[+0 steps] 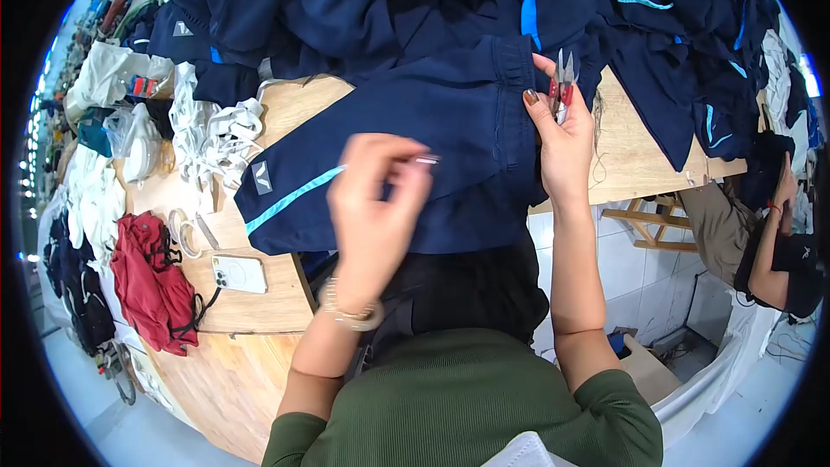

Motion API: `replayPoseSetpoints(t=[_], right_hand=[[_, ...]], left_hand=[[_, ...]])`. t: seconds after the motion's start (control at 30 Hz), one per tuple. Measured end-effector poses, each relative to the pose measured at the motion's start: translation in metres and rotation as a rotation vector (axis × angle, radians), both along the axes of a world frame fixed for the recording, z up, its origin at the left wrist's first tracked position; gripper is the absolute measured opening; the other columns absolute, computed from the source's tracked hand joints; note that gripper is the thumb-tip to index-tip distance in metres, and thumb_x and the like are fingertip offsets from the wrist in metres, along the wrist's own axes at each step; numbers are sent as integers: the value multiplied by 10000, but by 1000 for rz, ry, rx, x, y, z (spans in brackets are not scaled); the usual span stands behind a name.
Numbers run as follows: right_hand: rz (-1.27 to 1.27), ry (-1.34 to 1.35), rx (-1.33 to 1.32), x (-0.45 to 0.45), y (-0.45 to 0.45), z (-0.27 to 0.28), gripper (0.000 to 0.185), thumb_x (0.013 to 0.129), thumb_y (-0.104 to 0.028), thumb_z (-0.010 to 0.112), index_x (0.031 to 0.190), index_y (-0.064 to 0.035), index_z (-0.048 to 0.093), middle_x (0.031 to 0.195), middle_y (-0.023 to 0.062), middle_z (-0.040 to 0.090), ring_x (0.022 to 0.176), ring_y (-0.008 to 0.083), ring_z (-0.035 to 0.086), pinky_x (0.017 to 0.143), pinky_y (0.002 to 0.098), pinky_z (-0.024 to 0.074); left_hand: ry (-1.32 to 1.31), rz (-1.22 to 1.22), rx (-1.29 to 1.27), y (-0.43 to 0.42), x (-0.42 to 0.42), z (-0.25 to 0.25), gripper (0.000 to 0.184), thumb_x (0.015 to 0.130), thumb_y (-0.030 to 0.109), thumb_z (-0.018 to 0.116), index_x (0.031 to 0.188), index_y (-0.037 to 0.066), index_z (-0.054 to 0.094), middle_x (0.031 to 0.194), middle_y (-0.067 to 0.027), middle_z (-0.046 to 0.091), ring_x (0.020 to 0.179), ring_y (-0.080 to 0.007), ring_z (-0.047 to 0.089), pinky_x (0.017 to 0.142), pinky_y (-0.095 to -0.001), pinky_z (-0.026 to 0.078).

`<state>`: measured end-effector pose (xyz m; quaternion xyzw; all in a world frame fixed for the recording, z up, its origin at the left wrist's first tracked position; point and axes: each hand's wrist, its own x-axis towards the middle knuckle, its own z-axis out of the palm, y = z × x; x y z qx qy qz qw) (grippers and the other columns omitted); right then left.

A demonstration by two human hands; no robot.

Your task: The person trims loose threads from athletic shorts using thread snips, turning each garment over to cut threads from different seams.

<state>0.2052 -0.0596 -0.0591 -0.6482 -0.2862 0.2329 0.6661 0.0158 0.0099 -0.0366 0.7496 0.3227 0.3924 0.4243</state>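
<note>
Navy trousers point(415, 112) with a light blue stripe and a grey logo patch lie across the table, their elastic waistband at the right. At that waistband is my right hand point(566, 143), its thumb on the edge, closed round small red-handled snips point(562, 91) whose blades point up. My left hand point(376, 195), blurred and wearing bracelets, hovers over the middle of the trousers with curled fingers. Something small and shiny shows at its fingertips; I cannot make out what.
More navy garments point(432, 0) are heaped behind. At the left are white cloths point(216, 125), a red bag point(156, 281), tape rolls point(183, 232) and a phone point(240, 274). A co-worker's arm point(769, 251) shows at the far right, near a wooden stool point(653, 218).
</note>
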Motion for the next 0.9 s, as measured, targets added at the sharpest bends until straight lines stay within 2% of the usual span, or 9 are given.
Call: replayPoseSetpoints(t=[0.1, 0.23, 0.37, 0.43, 0.47, 0.53, 0.57, 0.63, 0.9], right_hand=[[-8, -11, 50, -7, 2, 5, 324, 897, -28, 571, 1219, -19, 544, 825, -22, 561, 713, 15, 457, 696, 164, 385], [-26, -97, 52, -14, -1, 6, 311, 899, -21, 555, 1210, -16, 540, 830, -21, 554, 710, 14, 441, 670, 163, 369], [-63, -95, 88, -13, 2, -2, 290, 898, -31, 559, 1188, -19, 550, 776, -34, 525, 659, 14, 389, 612, 162, 325], [-65, -91, 75, -12, 2, -4, 283, 899, -35, 560, 1182, -19, 552, 752, -42, 508, 643, 13, 372, 596, 163, 312], [-67, -94, 65, -11, 3, -5, 277, 900, -38, 560, 1176, -19, 554, 727, -50, 492, 628, 12, 354, 581, 163, 298], [-69, -99, 63, -9, 4, -5, 274, 901, -40, 562, 1174, -25, 556, 709, -56, 476, 621, 10, 351, 573, 162, 291], [-72, -106, 61, -9, 4, -5, 271, 902, -43, 563, 1172, -31, 559, 690, -62, 461, 615, 9, 347, 566, 161, 283], [-75, -108, 72, -11, 8, -6, 268, 901, -45, 565, 1170, -37, 561, 682, -61, 457, 606, 9, 343, 556, 164, 281], [-53, -231, 64, -21, 19, -12, 273, 907, -44, 558, 1179, -53, 561, 659, -32, 471, 561, 4, 361, 498, 174, 273]], left_hand=[[-12, -34, -130, -25, 41, -8, 186, 738, 37, 745, 837, -5, 593, 788, -62, 550, 609, -110, 514, 563, -225, 444], [104, 21, -221, -26, 60, -11, 223, 737, 78, 767, 796, -9, 570, 740, -62, 544, 577, -118, 519, 533, -238, 444], [246, 12, -181, -19, 60, -16, 206, 773, 88, 732, 751, -9, 552, 667, -75, 543, 538, -149, 529, 515, -276, 449], [240, -84, 72, -14, 58, -19, 158, 810, 68, 680, 754, -11, 554, 656, -72, 529, 512, -150, 498, 504, -271, 421], [244, -84, 72, -10, 56, -18, 158, 810, 68, 680, 754, -11, 554, 656, -72, 529, 512, -150, 498, 504, -271, 421], [144, -186, -139, -3, 52, -14, 94, 834, 26, 615, 771, -17, 559, 635, -66, 510, 505, -127, 466, 497, -252, 386], [121, -208, -248, 1, 46, -15, 72, 843, 6, 584, 785, -29, 561, 628, -42, 504, 529, -79, 443, 504, -216, 364], [152, -257, -385, 13, 33, -17, 91, 895, 43, 553, 830, -13, 585, 722, 13, 573, 648, -38, 515, 606, -179, 417], [304, -286, -454, 40, 2, -11, 122, 914, 68, 534, 846, -22, 579, 765, -15, 585, 689, -59, 539, 653, -195, 449]])
